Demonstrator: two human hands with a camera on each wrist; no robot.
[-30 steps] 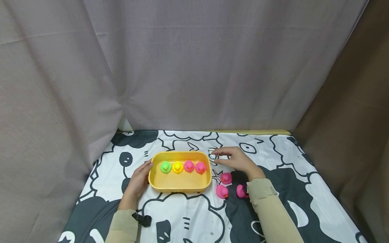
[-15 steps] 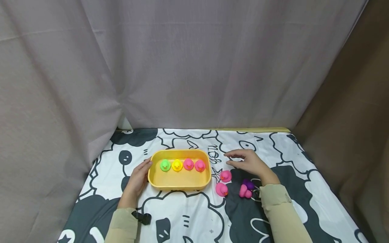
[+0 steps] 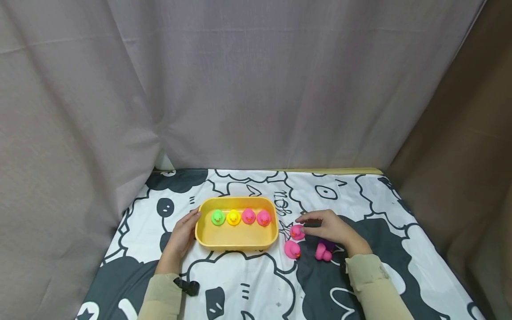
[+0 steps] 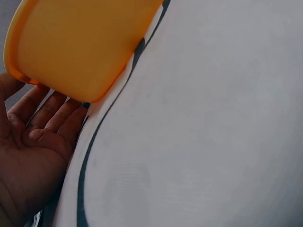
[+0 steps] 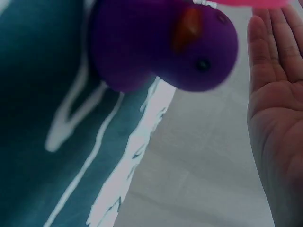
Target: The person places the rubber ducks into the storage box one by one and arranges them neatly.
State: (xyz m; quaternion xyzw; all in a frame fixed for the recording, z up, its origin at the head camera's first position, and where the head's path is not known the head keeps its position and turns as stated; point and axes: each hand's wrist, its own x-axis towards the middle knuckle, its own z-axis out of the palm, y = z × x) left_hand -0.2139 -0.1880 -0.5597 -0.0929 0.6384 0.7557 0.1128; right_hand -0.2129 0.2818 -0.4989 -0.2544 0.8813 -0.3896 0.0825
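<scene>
My left hand (image 3: 182, 235) holds the left end of a yellow tray (image 3: 236, 242); in the left wrist view its fingers (image 4: 52, 111) lie against the tray's outer wall. Inside, in a row, sit a green rubber duck (image 3: 218, 218), a yellow one and two pink ones. My right hand (image 3: 330, 229) is over a pink rubber duck (image 3: 296, 233) beside the tray, index finger beyond it and thumb tip overlapping its near side, the fingers spread apart. In the right wrist view the fingers are straight, close to a purple duck (image 5: 128, 42).
Another pink duck (image 3: 292, 250) stands just in front of the one at my hand. A further pink duck (image 3: 323, 252) lies beside the purple one, below my right wrist. A patterned black-and-white cloth (image 3: 248, 284) covers the table; grey curtains (image 3: 256, 89) hang behind.
My right hand has moved right, away from the tray, then down and toward me to the nearer pink duck. The left hand and the tray have stayed in place.
</scene>
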